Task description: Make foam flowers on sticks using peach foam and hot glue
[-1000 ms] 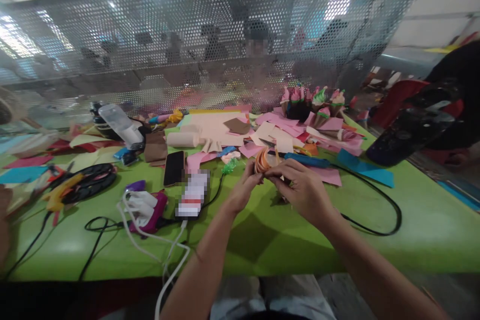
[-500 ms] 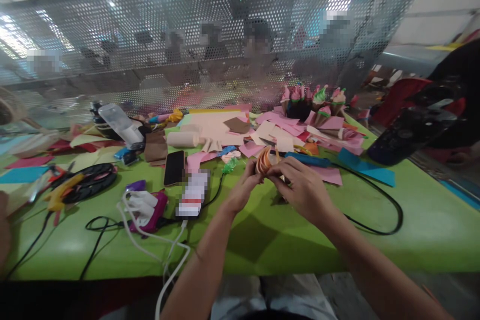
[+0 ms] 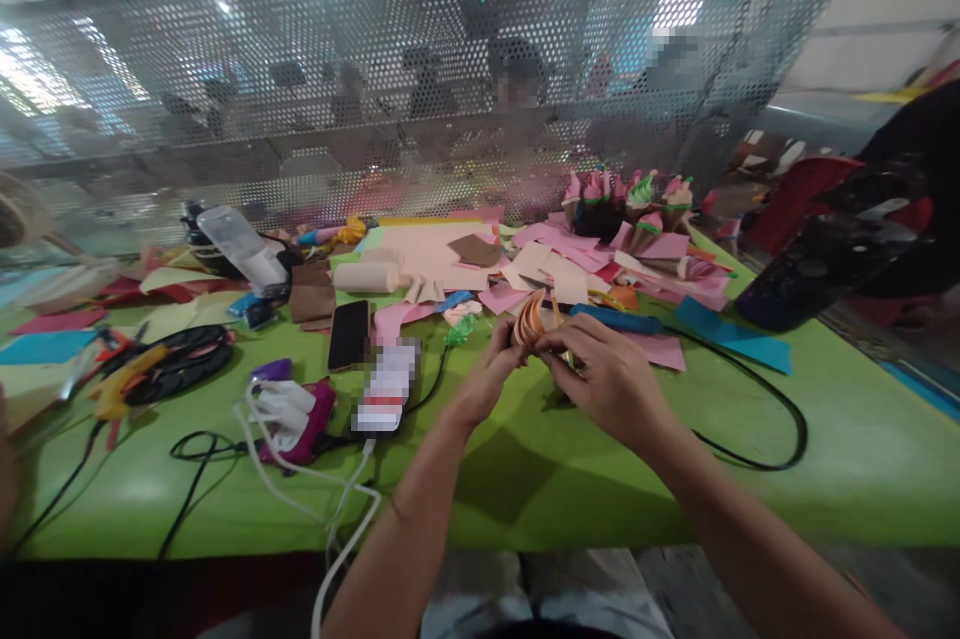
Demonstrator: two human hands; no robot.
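Observation:
Between my hands is an orange-and-white swirled paper piece (image 3: 529, 321), held above the green table (image 3: 480, 489). My left hand (image 3: 491, 374) is closed round its left side and base. My right hand (image 3: 604, 369) pinches its lower right edge with thumb and fingers; the fingertips partly hide the piece. Just behind my right hand lies a blue-handled tool (image 3: 619, 319) with a black cord. Several paper ice-cream cones (image 3: 643, 194) with pink, green and white swirls stand at the back right.
Pink and cream paper sheets (image 3: 435, 254) are heaped behind my hands. To the left lie a black phone (image 3: 349, 334), a lit phone (image 3: 388, 387), a magenta power strip (image 3: 311, 424) with white cables and a yellow glue gun (image 3: 129, 384). A dark bottle (image 3: 810, 269) leans at the right.
The swirled paper piece has turned slightly between my fingers, so its stripes show at a different angle. Both hands keep nearly the same place.

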